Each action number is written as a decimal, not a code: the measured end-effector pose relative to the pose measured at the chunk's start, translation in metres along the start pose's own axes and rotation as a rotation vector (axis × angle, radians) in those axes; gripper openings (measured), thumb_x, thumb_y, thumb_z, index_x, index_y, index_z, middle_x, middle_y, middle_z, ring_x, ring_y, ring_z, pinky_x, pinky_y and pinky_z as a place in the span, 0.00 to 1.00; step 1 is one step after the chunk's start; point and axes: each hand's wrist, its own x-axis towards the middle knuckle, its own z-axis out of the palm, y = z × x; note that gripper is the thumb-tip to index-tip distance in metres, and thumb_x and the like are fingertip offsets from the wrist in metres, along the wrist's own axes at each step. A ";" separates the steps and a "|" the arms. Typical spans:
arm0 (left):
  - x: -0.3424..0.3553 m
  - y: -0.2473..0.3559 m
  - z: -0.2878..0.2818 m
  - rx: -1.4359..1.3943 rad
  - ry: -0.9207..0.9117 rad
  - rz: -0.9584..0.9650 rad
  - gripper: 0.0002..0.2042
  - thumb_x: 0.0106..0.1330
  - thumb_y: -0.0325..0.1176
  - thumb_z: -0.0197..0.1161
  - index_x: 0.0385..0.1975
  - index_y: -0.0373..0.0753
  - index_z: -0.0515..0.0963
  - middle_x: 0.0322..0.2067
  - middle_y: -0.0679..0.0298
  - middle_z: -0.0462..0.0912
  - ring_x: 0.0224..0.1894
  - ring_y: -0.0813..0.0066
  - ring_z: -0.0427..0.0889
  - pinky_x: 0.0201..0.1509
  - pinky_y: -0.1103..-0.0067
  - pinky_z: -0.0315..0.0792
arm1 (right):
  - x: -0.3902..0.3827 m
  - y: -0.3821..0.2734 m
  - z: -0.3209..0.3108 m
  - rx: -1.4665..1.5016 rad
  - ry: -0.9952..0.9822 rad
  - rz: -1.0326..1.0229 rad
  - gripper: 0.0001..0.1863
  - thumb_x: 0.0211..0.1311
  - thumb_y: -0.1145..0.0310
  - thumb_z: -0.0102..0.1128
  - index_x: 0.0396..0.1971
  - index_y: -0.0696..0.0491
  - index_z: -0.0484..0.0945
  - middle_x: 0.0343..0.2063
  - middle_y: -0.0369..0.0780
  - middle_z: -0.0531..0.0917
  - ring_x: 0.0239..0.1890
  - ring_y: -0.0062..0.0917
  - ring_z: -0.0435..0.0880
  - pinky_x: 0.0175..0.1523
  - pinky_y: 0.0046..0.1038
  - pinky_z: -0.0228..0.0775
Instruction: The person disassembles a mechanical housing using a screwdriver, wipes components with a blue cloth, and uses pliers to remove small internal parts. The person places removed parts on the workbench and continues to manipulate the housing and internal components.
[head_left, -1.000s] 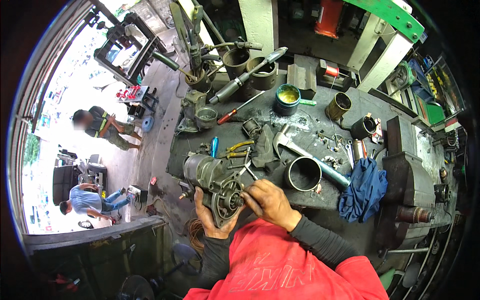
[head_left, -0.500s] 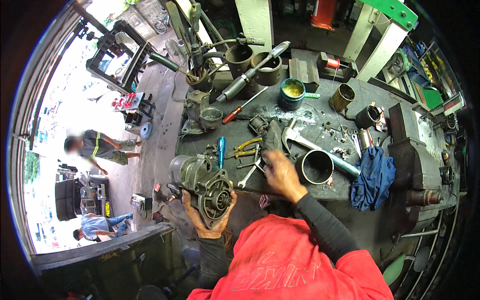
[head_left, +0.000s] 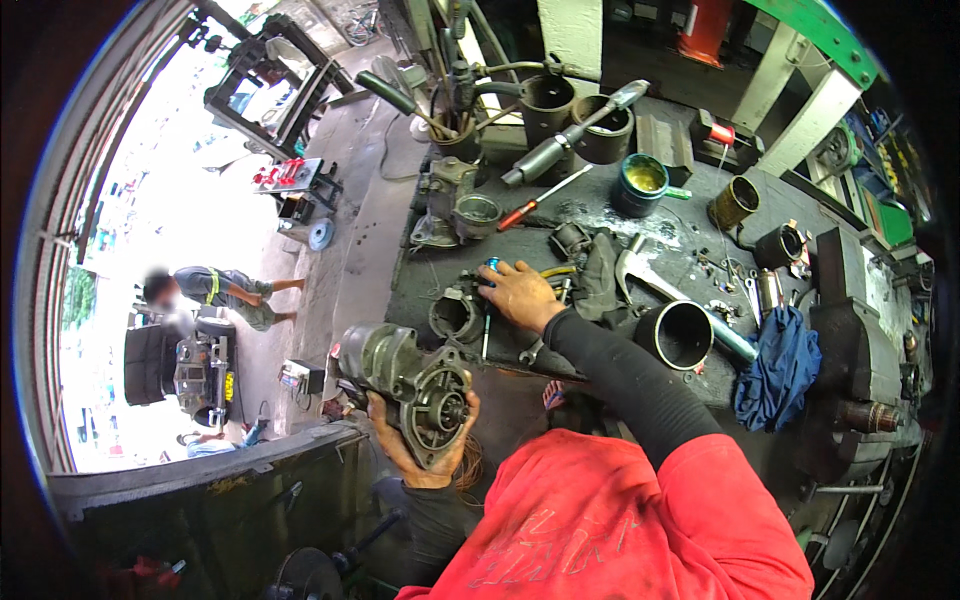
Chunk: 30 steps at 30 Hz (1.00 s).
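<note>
My left hand (head_left: pixel 418 455) holds a grey metal starter motor (head_left: pixel 385 362) from below, its flange and small gear turned toward me. Over the bench, the fingers of my right hand (head_left: pixel 522 294) close round the blue handle of a screwdriver (head_left: pixel 492 264); its thin shaft points down toward the bench's near edge. Most of the handle is hidden under the fingers. Beside that hand lie a hollow metal housing (head_left: pixel 455 316), yellow-handled pliers (head_left: pixel 560 271) and a wrench (head_left: pixel 531 352), partly covered by my arm. A dark grey cloth (head_left: pixel 598 280) lies just to the right.
On the bench are a hammer (head_left: pixel 632 268), a metal ring (head_left: pixel 675 335), a blue rag (head_left: pixel 778 365) and a red-handled screwdriver (head_left: pixel 520 214). Cans (head_left: pixel 547 105) stand at the back; a vise (head_left: pixel 845 300) is at right. Another person (head_left: pixel 235 290) is on the floor area at left.
My right hand has moved left from the dark cloth to the blue-handled screwdriver. The starter motor stays in my left hand. The whole view has shifted, with the bench further right.
</note>
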 end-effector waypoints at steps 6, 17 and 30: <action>-0.002 -0.007 0.019 -0.019 -0.023 -0.014 0.38 0.65 0.63 0.66 0.67 0.41 0.73 0.62 0.50 0.79 0.63 0.44 0.75 0.61 0.49 0.71 | 0.026 0.008 0.016 -0.104 -0.125 -0.161 0.10 0.68 0.62 0.57 0.46 0.42 0.83 0.46 0.31 0.83 0.56 0.25 0.78 0.60 0.33 0.65; 0.012 -0.050 0.078 0.021 -0.117 -0.191 0.43 0.63 0.65 0.66 0.69 0.36 0.69 0.62 0.45 0.77 0.62 0.42 0.74 0.61 0.51 0.72 | -0.012 0.021 -0.038 -0.308 -0.041 -0.191 0.14 0.63 0.58 0.60 0.42 0.51 0.82 0.42 0.38 0.84 0.56 0.31 0.80 0.64 0.44 0.66; 0.057 -0.119 0.099 0.047 -0.203 -0.362 0.43 0.62 0.64 0.68 0.68 0.37 0.70 0.63 0.46 0.76 0.63 0.41 0.73 0.64 0.50 0.71 | -0.286 -0.013 -0.273 0.524 0.582 0.596 0.19 0.52 0.75 0.69 0.47 0.58 0.86 0.25 0.42 0.82 0.23 0.32 0.79 0.31 0.30 0.70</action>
